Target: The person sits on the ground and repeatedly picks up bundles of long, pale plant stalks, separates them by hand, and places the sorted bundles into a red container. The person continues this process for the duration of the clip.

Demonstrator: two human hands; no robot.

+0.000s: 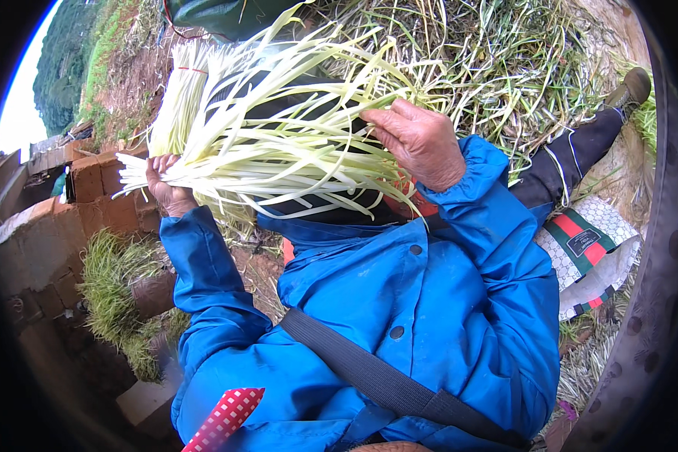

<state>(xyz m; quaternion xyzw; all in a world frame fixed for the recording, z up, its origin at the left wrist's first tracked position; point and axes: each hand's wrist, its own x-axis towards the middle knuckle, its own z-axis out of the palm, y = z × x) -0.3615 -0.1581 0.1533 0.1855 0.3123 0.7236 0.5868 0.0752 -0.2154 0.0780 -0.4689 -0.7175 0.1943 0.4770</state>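
Note:
My left hand (168, 183) is closed around the white stem ends of a loose bunch of blanched garlic chives (282, 161). The pale yellow leaves fan out rightward above my dark-trousered lap. At their far end, the thumb and fingers of my right hand (418, 141) pinch together among the leaf tips; what exactly sits between them is partly hidden. Beyond my left hand lies another chive bundle (175, 107), tied with a red band (192, 70) near its white ends. The loose bunch overlaps part of it.
A heap of discarded leaves and straw (503, 73) spreads beyond my outstretched leg (576, 150). A patterned bag (590, 240) with writing lies at right. Brick blocks (90, 181) and green-leaved bundles (113, 282) are on the left. A dark green bag (226, 17) sits at the top.

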